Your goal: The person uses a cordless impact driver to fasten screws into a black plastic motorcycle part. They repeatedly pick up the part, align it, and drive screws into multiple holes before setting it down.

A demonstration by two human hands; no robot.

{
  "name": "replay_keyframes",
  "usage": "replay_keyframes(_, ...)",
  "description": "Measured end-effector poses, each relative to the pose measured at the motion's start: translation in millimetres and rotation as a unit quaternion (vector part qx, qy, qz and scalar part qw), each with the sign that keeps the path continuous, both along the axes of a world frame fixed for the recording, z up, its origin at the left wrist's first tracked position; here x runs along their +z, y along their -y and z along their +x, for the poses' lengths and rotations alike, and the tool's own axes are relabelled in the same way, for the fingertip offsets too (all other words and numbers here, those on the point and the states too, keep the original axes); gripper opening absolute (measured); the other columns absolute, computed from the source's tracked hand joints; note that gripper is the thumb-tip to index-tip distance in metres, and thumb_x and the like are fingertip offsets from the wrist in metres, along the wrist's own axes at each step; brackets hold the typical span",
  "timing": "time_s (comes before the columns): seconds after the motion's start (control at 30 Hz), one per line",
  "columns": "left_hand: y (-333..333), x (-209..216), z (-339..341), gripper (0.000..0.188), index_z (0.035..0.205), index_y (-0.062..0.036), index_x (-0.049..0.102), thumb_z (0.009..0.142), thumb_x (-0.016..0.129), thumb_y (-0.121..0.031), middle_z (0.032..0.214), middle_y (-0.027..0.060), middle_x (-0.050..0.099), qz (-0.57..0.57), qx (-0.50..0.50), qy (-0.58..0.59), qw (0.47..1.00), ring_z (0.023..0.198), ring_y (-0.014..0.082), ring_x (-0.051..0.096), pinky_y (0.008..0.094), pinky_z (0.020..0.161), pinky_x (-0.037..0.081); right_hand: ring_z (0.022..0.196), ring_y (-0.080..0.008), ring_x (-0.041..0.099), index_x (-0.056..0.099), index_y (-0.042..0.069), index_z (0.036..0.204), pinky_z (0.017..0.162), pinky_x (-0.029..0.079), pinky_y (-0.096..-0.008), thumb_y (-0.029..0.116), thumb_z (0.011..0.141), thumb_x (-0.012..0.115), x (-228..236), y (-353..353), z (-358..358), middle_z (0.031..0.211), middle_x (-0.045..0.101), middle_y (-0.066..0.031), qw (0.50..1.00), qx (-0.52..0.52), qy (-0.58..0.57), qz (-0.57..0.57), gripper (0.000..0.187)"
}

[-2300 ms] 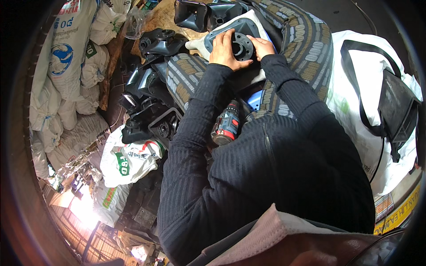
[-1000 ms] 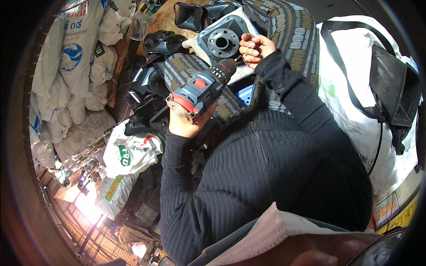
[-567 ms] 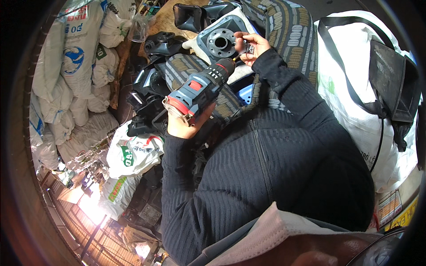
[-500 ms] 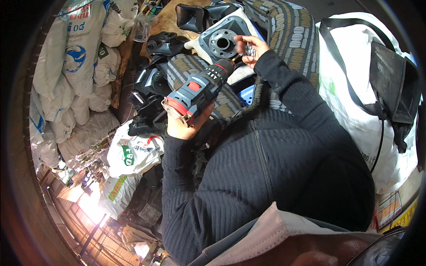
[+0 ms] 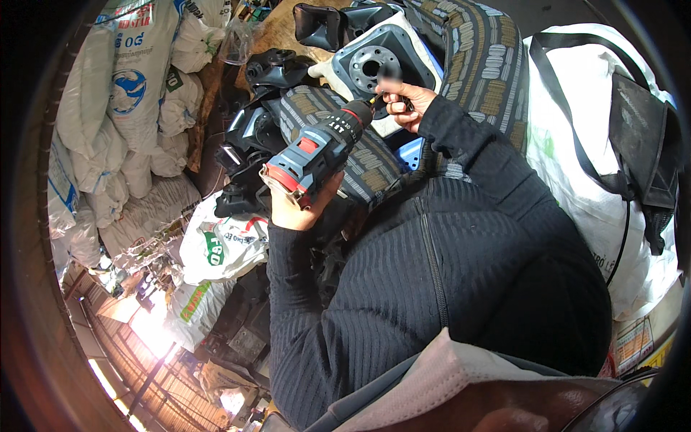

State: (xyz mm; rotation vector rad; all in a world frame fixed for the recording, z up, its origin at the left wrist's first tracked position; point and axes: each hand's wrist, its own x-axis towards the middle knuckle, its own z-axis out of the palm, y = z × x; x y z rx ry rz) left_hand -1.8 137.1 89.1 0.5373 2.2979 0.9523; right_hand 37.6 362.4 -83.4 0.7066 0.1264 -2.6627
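My left hand is closed round the grip of a grey and red cordless drill, its chuck pointing away and to the right. At the chuck's tip, a thin yellowish bit shows. Just beyond it my right hand is closed, thumb and forefinger pinched together near the bit and the other fingers curled over small metal screws. A blur hides the fingertips. Behind both hands lies a grey square plastic housing with a white body and a round metal flange with holes, resting on my patterned cloth-covered lap.
Black moulded plastic parts lie to the left, with more at the far side. Filled white sacks are stacked at the left. A large white bag with a black strap stands at the right.
My right hand has turned and closed its fingers, coming down toward the drill's bit. The drill stays nearly still in my left hand, and the whole view has shifted slightly.
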Motion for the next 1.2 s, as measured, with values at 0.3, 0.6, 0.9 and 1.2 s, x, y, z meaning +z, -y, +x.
replay_keyframes(0.3, -26.7, -5.5, 1.5, 0.043, 0.110, -0.0034, 0.057, 0.070, 0.072, -0.011, 0.100, 0.0103, 0.066, -0.037, -0.146, -0.197, 0.969, 0.092, 0.0254, 0.064, 0.0332, 0.081, 0.050, 0.053, -0.0009, 0.051, 0.059, 0.007, 0.100, 0.036, 0.033, -0.0136, 0.027, 0.087, 0.066, -7.1, 26.6, 1.9, 0.067, 0.051, 0.0064, 0.992, -0.064, 0.092, -0.058, 0.025)
replay_keyframes(0.6, -8.3, -21.5, 0.8, 0.077, 0.131, -0.0017, 0.042, 0.064, 0.078, -0.014, 0.113, 0.0138, 0.063, -0.095, -0.132, -0.143, 0.976, 0.101, 0.0222, 0.063, 0.0289, 0.088, 0.049, 0.053, -0.0019, 0.052, 0.061, 0.008, 0.100, 0.039, 0.035, -0.0148, 0.029, 0.091, 0.059, -24.6, 53.7, -5.4, 0.066, 0.053, 0.0075, 0.986, -0.070, 0.112, -0.102, 0.023)
replay_keyframes(0.9, -26.2, -23.0, -35.9, 0.031, 0.099, -0.0019, 0.062, 0.070, 0.072, -0.007, 0.090, 0.0120, 0.066, -0.103, -0.120, -0.139, 0.978, 0.079, 0.0266, 0.065, 0.0339, 0.071, 0.051, 0.045, -0.0011, 0.032, 0.061, 0.003, 0.107, 0.036, 0.026, -0.0170, 0.033, 0.094, 0.053, -31.1, 31.5, 8.5, 0.065, 0.038, 0.0074, 0.962, -0.115, 0.126, 0.212, 0.034)
replay_keyframes(1.2, -52.1, -10.0, -87.7, 0.029, 0.089, -0.0035, 0.065, 0.068, 0.077, -0.020, 0.077, 0.0135, 0.067, -0.167, -0.213, -0.083, 0.959, 0.072, 0.0295, 0.067, 0.0351, 0.065, 0.053, 0.044, 0.0004, 0.031, 0.064, 0.010, 0.115, 0.037, 0.024, -0.0167, 0.031, 0.090, 0.062, -43.8, 2.2, -26.2, 0.060, 0.039, 0.0098, 0.916, -0.143, 0.175, 0.331, 0.033)
